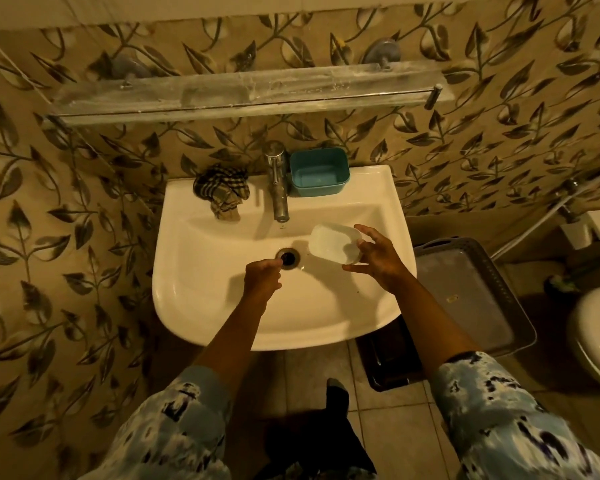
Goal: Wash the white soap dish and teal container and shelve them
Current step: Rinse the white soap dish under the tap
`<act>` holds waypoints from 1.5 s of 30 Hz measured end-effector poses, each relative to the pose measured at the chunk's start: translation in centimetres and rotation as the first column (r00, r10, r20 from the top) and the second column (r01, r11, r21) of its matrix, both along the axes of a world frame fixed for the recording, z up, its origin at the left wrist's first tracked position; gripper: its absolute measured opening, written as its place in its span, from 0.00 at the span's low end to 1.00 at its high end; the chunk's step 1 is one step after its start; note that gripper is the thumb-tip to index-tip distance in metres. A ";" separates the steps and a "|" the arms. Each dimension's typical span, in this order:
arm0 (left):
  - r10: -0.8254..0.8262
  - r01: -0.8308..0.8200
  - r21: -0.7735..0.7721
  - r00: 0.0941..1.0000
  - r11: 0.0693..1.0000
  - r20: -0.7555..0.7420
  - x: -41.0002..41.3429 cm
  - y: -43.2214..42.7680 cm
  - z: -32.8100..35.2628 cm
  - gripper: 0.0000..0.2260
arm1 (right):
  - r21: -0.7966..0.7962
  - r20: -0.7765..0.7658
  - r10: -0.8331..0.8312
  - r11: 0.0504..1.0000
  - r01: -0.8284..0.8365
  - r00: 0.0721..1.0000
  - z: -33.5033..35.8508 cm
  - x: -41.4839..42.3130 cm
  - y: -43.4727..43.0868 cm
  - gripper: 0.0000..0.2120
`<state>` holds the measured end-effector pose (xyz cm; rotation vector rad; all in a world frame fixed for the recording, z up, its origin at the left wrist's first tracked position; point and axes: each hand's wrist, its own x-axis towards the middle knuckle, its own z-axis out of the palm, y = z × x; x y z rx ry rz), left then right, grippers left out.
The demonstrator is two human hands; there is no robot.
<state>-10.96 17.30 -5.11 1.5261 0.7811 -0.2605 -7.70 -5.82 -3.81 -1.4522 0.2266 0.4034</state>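
right grip (378,261) clasps empty soap dish (333,242); left grip (262,277) clenched; teal container (318,172) empty.

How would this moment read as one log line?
right hand: holds soap dish over sink | left hand: empty | teal container: beside tap

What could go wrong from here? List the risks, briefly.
1. The right hand holds the white soap dish tilted, by one end only; if wet, it might slip into the sink.
2. The teal container sits on the sink's back ledge beside the tap; a reach for the tap might knock it off.
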 end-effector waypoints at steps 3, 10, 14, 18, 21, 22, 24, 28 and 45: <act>0.003 -0.003 0.007 1.000 1.000 0.001 -0.9 1.0 -0.8 0.09 | -0.040 0.041 -0.051 0.998 0.053 0.998 -0.1 0.1 0.1 0.20; 0.023 -0.023 0.029 0.999 0.999 -0.023 -1.9 1.9 -1.5 0.09 | -0.240 0.206 -0.009 0.969 0.059 0.979 -0.1 0.2 -0.3 0.19; 0.042 -0.042 0.014 0.999 0.999 -0.011 -2.3 1.9 -1.4 0.08 | -0.315 0.284 0.037 0.947 0.057 0.958 0.8 0.3 -0.2 0.20; 0.036 -0.035 0.022 0.999 0.999 -0.011 -2.6 1.8 -1.6 0.09 | -0.342 0.339 0.065 0.938 0.059 0.939 1.9 0.8 -0.2 0.20; 0.035 -0.035 0.025 0.999 0.999 -0.004 -2.8 1.7 -1.6 0.09 | -0.370 0.377 0.090 0.927 0.061 0.922 2.9 1.1 -0.1 0.20; 0.032 -0.032 0.027 0.999 0.999 -0.003 -2.9 1.7 -1.5 0.09 | -0.372 0.386 0.092 0.926 0.063 0.918 3.2 1.1 -0.1 0.20; 0.027 -0.027 0.030 1.000 0.999 -0.002 -2.9 1.7 -1.5 0.09 | -0.386 0.414 0.104 0.920 0.071 0.904 3.7 1.3 -0.1 0.19; 0.031 -0.031 0.035 1.000 0.999 0.001 -3.0 1.7 -1.2 0.09 | -0.422 0.471 0.158 0.904 0.064 0.868 4.6 1.3 0.1 0.19; 0.024 -0.025 0.013 0.999 1.000 0.041 -3.3 1.9 0.2 0.09 | -0.560 0.558 0.295 0.824 0.090 0.776 8.6 0.8 0.8 0.19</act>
